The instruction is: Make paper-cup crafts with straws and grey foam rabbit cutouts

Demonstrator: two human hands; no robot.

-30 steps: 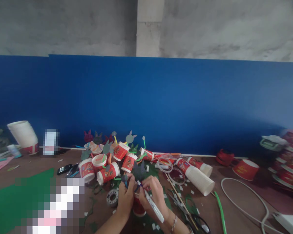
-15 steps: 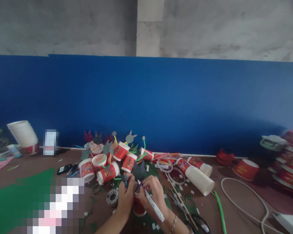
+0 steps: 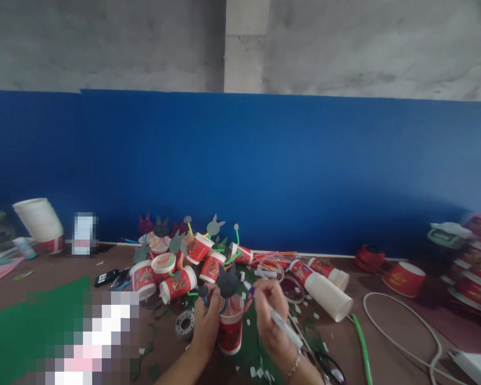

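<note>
A red paper cup (image 3: pixel 230 334) stands upright in front of me, with a dark eared paper cutout (image 3: pixel 228 282) rising above its rim. At the cup's left side, my left hand (image 3: pixel 207 320) pinches a blue straw (image 3: pixel 206 301) topped by a small dark paper disc (image 3: pixel 203 291). My right hand (image 3: pixel 271 315) is closed around a white marker (image 3: pixel 285 327) with a purple section near its tip, apart from the cup on the right. A pink straw piece (image 3: pixel 248 305) sticks out at the cup's right side.
Decorated red cups (image 3: pixel 178 284) with paper shapes cluster behind my hands. A tape roll (image 3: pixel 185 324) lies left; scissors (image 3: pixel 329 368), a stack of white cups (image 3: pixel 329 297) and a white cable (image 3: pixel 401 295) lie right. Green paper (image 3: pixel 36 310) covers the left side.
My right hand has moved right, away from the cup, carrying the marker. More of the cup and the dark cutout now shows. My left hand stays almost in place.
</note>
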